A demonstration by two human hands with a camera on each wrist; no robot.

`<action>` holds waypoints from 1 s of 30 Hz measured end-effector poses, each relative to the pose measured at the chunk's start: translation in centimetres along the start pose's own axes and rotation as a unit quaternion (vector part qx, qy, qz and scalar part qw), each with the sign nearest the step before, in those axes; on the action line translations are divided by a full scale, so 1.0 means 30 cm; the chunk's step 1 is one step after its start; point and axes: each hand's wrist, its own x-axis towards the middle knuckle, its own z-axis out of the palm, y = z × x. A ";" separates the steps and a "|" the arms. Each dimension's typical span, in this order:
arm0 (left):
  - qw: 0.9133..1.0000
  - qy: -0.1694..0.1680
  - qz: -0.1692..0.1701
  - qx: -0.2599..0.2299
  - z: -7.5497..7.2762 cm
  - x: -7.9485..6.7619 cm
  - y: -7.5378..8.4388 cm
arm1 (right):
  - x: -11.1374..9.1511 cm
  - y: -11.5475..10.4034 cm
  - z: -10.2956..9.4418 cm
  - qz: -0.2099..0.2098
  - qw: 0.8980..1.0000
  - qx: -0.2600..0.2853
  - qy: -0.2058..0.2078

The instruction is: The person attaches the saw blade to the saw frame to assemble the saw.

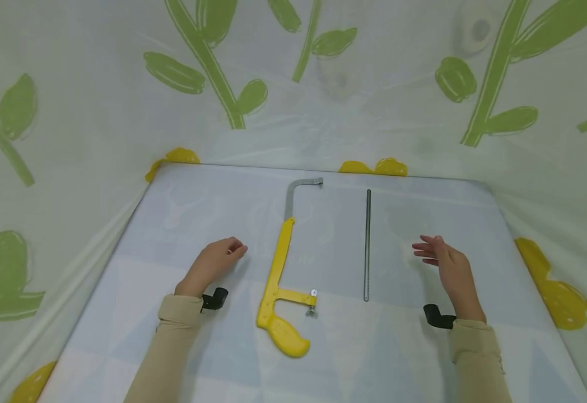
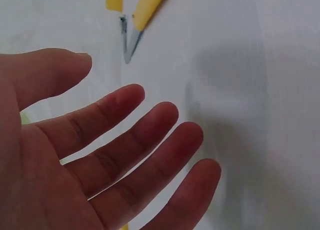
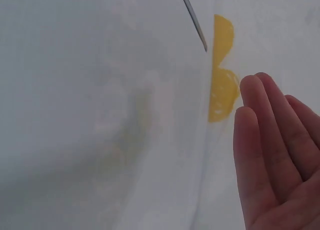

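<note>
A yellow hacksaw frame (image 1: 276, 268) with a grey curved front arm lies on the table, its handle toward the person. To its right a thin dark hacksaw blade (image 1: 367, 246) lies lengthwise, apart from the frame. Left of the frame hovers my left hand (image 1: 213, 262), its fingers loosely bent and holding nothing; the left wrist view shows its palm and spread fingers (image 2: 165, 160), with part of the yellow frame (image 2: 150, 7) beyond. My right hand (image 1: 450, 268) is right of the blade, fingers nearly straight, nothing in it. The right wrist view shows one end of the blade (image 3: 194, 20).
The table (image 1: 172, 224) has a pale, faintly patterned top. A white curtain with green leaf prints (image 1: 374, 112) hangs behind it and at both sides. Black wrist mounts (image 1: 215, 299) sit by both cuffs.
</note>
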 end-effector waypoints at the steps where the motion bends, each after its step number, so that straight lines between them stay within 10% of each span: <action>1: 1.000 0.000 -0.003 -0.005 0.005 -0.009 0.001 | -0.002 0.004 0.017 0.002 1.000 0.009 0.000; 14: 0.996 0.000 -0.038 -0.082 0.057 -0.055 0.040 | 0.034 0.192 0.264 0.054 0.998 -0.009 0.045; 21: 0.991 0.030 -0.040 -0.120 0.113 -0.061 0.042 | -0.026 0.007 0.293 0.124 0.992 0.005 -0.004; 30: 0.987 0.074 -0.025 -0.140 0.179 -0.065 0.070 | -0.018 -0.058 0.335 0.125 0.990 -0.071 -0.004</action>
